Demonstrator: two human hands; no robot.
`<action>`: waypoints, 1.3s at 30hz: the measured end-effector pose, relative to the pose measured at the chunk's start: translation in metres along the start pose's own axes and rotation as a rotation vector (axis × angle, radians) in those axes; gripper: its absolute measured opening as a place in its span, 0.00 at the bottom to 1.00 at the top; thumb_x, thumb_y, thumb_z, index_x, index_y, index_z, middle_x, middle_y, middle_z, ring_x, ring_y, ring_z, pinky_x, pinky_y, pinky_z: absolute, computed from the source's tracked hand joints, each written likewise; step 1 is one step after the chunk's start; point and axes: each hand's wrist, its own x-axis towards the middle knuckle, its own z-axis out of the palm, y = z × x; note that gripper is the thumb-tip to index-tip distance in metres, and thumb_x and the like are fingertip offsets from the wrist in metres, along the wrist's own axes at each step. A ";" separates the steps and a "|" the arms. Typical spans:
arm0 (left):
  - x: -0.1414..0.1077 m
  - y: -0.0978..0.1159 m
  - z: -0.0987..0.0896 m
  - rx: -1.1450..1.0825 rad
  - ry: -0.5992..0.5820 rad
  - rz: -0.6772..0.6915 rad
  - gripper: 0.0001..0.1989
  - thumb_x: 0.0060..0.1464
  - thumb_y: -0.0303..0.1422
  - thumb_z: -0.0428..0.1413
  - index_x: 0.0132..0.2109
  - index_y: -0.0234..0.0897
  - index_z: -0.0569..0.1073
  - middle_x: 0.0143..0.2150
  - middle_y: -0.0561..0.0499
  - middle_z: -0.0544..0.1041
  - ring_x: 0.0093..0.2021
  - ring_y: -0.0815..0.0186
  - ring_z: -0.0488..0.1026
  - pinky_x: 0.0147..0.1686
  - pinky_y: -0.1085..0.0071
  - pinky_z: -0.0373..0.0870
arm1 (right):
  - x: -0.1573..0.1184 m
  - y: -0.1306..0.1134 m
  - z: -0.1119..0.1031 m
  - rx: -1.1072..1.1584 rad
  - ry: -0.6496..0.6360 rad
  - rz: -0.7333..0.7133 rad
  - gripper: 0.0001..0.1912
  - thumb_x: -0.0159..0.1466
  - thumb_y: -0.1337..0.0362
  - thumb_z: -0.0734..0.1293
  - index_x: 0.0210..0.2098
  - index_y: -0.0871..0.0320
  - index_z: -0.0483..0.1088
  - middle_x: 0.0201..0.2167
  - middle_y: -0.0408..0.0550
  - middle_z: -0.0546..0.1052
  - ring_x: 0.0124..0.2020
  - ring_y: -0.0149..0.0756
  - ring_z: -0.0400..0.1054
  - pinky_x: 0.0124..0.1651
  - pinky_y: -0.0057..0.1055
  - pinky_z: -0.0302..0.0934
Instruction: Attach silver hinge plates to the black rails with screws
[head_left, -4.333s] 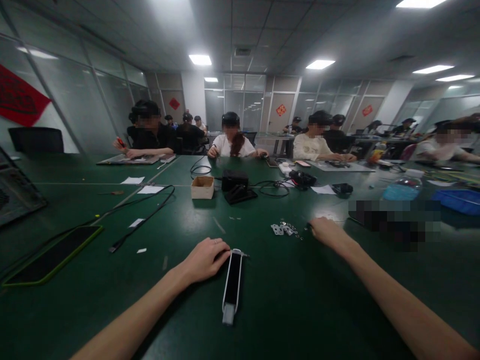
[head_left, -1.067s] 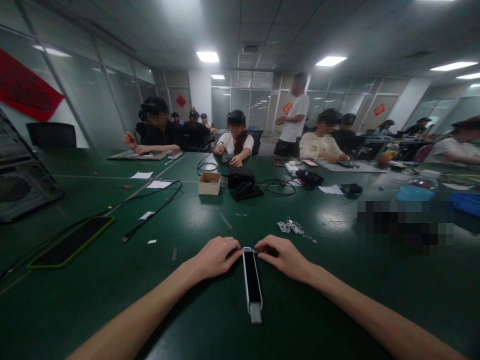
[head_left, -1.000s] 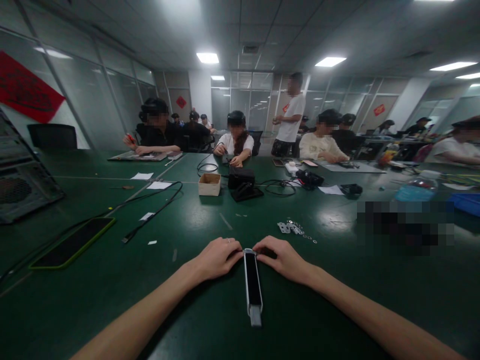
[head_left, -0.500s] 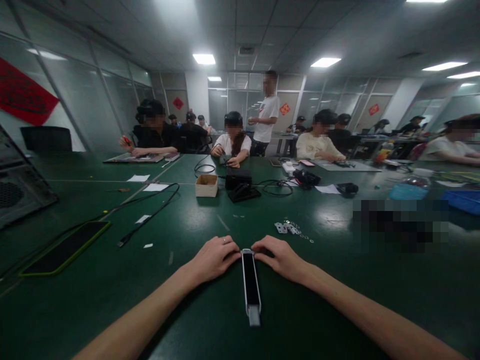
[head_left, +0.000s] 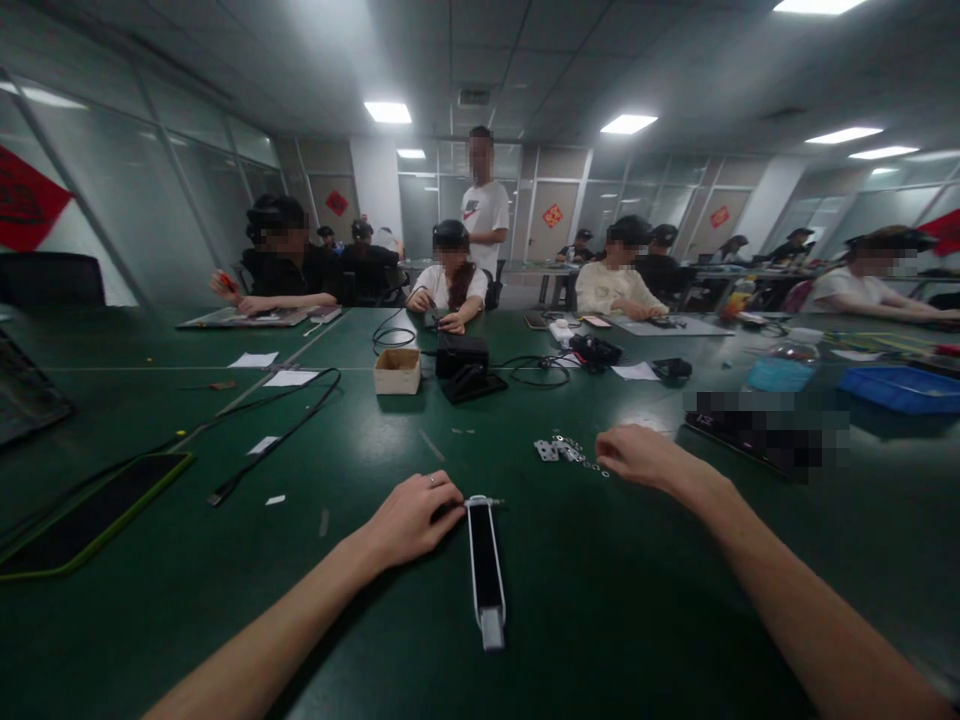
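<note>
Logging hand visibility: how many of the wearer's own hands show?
2: the left hand at the far end of the black-faced bar; the right hand beside the small washers. Neither is hidden.

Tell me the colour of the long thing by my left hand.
The long thing has a black face and white rim; see the head view.

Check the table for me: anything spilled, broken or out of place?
Nothing looks clearly spilled or broken. The small metal parts look a bit untidy, lying loose and scattered on the green table near the right hand.
</note>
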 end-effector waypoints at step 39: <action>0.001 0.000 0.003 0.002 -0.011 -0.003 0.08 0.62 0.32 0.50 0.41 0.35 0.73 0.39 0.49 0.73 0.36 0.65 0.70 0.37 0.70 0.65 | 0.000 -0.118 0.036 0.750 0.190 -0.338 0.06 0.59 0.69 0.63 0.35 0.61 0.70 0.29 0.45 0.73 0.27 0.29 0.65 0.31 0.27 0.62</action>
